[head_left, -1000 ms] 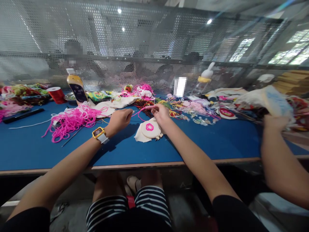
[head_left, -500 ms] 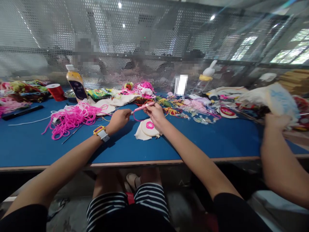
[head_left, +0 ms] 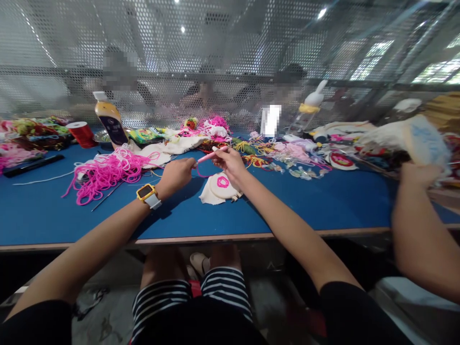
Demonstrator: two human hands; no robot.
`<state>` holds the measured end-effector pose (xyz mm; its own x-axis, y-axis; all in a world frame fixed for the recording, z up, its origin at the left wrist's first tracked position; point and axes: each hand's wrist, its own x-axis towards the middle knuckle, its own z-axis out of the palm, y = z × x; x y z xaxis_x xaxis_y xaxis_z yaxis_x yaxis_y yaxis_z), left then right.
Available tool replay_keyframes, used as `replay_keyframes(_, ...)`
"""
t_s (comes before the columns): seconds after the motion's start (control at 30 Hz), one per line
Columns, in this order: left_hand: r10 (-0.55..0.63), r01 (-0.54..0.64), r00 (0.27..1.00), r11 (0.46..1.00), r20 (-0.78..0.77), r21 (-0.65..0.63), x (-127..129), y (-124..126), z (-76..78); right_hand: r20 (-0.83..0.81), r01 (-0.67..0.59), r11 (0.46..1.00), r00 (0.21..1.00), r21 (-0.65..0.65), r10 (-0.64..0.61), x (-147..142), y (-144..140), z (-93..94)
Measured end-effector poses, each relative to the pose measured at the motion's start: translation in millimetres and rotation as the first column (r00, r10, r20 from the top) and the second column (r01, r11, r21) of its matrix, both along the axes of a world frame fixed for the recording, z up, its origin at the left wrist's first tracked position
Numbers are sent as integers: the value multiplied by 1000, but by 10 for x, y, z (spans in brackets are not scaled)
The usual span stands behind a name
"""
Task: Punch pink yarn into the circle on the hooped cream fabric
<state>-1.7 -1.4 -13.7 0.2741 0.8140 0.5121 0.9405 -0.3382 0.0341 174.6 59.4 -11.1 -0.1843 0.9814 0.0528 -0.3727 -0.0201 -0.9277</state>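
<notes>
Person's left hand, with a yellow-cased watch at the wrist, is above the blue table; its fingers are drawn together at the lower-left end of a pink pen; whether they pinch the pen's tip or a strand cannot be told at this size.

Right hand is clamped on the pink pen, thumb and fingers about its upper part; the pen is tilted, its upper end toward the right; a loop of pink yarn hangs beneath it, between the two hands.

Round hoop, stretched with white cloth and bearing a small pink ring, lies on the table just below the right hand, whose wrist covers part of its right side; loose cloth spreads at the hoop's left.

Left of the left hand lies a tangled heap of bright pink yarn, a thin metal rod beside its near edge; behind stand a red spool and a tilted-looking bottle; at far right, a co-worker's hand, blurred, is at a white cloth with blue markings.
</notes>
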Motion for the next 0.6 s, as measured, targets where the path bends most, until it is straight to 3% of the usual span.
replay_keyframes(0.27, 22, -23, 996, 1000, -88, -6, -30, -21, 37, -9, -100, 993, 995, 61, 100, 53, 1, 31)
replay_keyframes(0.47, 31, -31, 999, 999, -32, -5, -61, 37, 9, -10, -248, 957, 968, 150, 252, 132, -24, 83)
replay_keyframes(0.6, 21, -21, 1000, 1000, 13, -5, -48, 44, 32, 7, -243, 957, 969, 159, 245, 141, -29, 111)
